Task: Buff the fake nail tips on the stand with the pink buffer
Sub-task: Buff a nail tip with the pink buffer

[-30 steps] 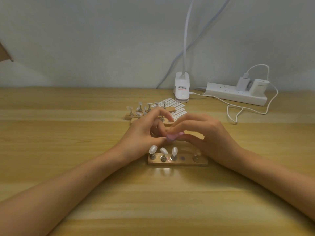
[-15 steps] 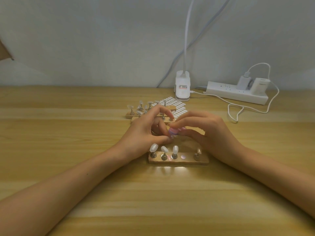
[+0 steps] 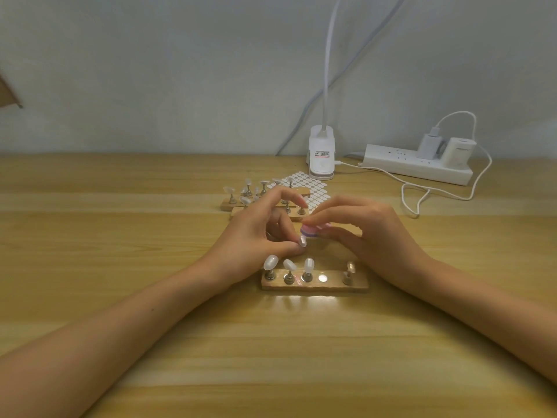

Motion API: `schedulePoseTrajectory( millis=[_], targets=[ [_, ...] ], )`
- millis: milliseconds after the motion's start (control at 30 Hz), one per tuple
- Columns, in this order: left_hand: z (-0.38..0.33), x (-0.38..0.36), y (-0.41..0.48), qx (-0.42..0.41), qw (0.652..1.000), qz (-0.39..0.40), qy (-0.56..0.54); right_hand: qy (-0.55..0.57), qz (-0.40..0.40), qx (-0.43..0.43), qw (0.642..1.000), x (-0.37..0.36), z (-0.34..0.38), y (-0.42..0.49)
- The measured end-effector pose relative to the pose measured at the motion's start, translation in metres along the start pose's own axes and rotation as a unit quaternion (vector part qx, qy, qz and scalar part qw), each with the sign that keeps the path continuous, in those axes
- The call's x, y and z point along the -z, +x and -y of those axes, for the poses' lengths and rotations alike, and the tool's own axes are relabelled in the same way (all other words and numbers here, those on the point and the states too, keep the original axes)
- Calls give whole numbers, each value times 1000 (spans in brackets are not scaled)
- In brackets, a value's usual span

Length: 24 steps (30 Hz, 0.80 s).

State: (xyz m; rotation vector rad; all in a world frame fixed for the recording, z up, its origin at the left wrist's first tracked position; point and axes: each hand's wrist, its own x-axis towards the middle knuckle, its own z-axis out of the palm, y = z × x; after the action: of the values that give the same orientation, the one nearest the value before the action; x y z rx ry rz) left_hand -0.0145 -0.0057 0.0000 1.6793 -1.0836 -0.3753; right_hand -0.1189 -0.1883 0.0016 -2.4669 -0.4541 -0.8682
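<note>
Newbie: grip check pls, what's each hand actually doing?

Regular: left hand (image 3: 256, 233) is curled in, thumb and a finger pinching 1 loose nail tip (image 3: 302, 241), index arched up over it. Can't tell what's under the tip, the fingers cover that. right hand (image 3: 373, 233) is closed round the pink buffer (image 3: 315, 230), fingers laid along the top, thumb underneath, only its left end poking out.

Newbie: and buffer vs tip?

Regular: the buffer's end sits right at the top of the tip, looks like it's touching. Both are held just behind the stand (image 3: 331, 285), up off the wood.

Newbie: where's the stand?

Regular: about the middle of the tabletop (image 3: 120, 267), long side running along with the near edge. 3 white tips (image 3: 309, 264) stand on pegs at its left end, then 1 shiny disc (image 3: 323, 278), then 1 more peg (image 3: 349, 271) near the right end. Behind the hands are more stands (image 3: 238, 203) and a sticker sheet (image 3: 313, 188). A lamp clamp (image 3: 322, 155) and power strip (image 3: 416, 167) sit at the far edge.
</note>
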Motion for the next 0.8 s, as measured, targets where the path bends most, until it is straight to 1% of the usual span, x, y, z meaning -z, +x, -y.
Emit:
schedulePoseTrajectory(
  millis=[100,133,200,233,333,467,567,667,733,800],
  targets=[
    [1,0,0,-3,1000,-6,-9,-1,21,34,999,-2,1,-2],
    [1,0,0,-2,1000,-5,-9,0,28,24,999,-2,1,-2],
    [1,0,0,-1,1000,1,-6,9,14,-13,1000,0,0,-1],
    [1,0,0,-1,1000,2,-8,10,7,-15,1000,1,0,-1],
    [0,0,0,-1,1000,-3,-15,9,30,30,999,-1,4,-2],
    [1,0,0,2,1000,2,-11,-9,12,0,1000,2,2,-2],
    [-1,0,0,0,1000,-3,-11,-34,36,28,998,0,3,-4],
    [1,1,1,3,1000,1,-4,-21,19,2,1000,1,1,-2],
    [2,0,1,-1,1000,1,-4,-25,18,11,999,2,2,-3],
    [1,0,1,0,1000,-4,-7,-41,36,26,998,0,3,-5]
  ],
)
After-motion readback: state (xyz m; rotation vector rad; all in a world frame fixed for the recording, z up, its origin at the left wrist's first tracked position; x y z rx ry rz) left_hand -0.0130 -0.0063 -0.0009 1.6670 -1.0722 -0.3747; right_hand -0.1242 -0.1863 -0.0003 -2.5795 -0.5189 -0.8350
